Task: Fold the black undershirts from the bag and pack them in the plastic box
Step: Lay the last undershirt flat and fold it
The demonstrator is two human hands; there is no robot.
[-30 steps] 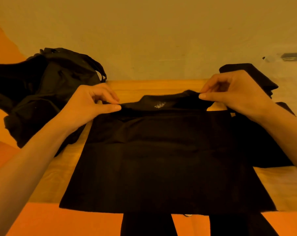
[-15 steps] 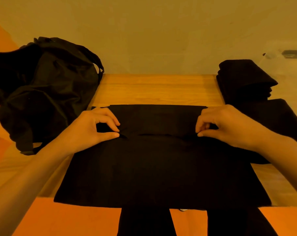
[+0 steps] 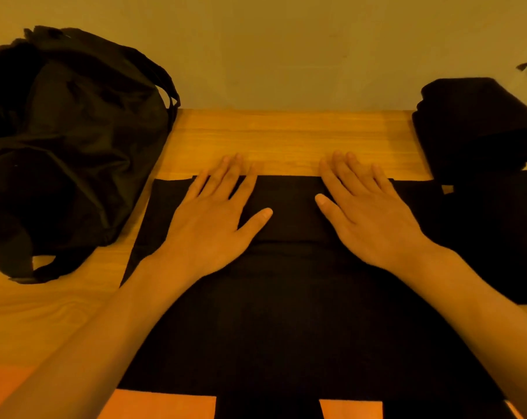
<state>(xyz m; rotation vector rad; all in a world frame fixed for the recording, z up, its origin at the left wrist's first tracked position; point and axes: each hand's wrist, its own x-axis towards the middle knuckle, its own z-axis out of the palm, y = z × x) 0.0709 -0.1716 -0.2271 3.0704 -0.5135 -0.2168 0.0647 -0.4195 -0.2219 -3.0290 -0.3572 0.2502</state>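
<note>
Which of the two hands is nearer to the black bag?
Left. The left hand lies flat on the undershirt, right of the black bag, not touching it; the right hand lies flat further right, nearer the folded stack.

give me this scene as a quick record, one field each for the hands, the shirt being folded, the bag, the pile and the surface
left hand: flat, fingers straight, pressing on the shirt's folded-over top band
right hand: flat, fingers straight, pressing on the same band, further right
undershirt: black, spread flat, top part folded toward the person
bag: black, slumped at the left
folded pile: black stack at the far right
table: wooden, against a plain wall
</note>
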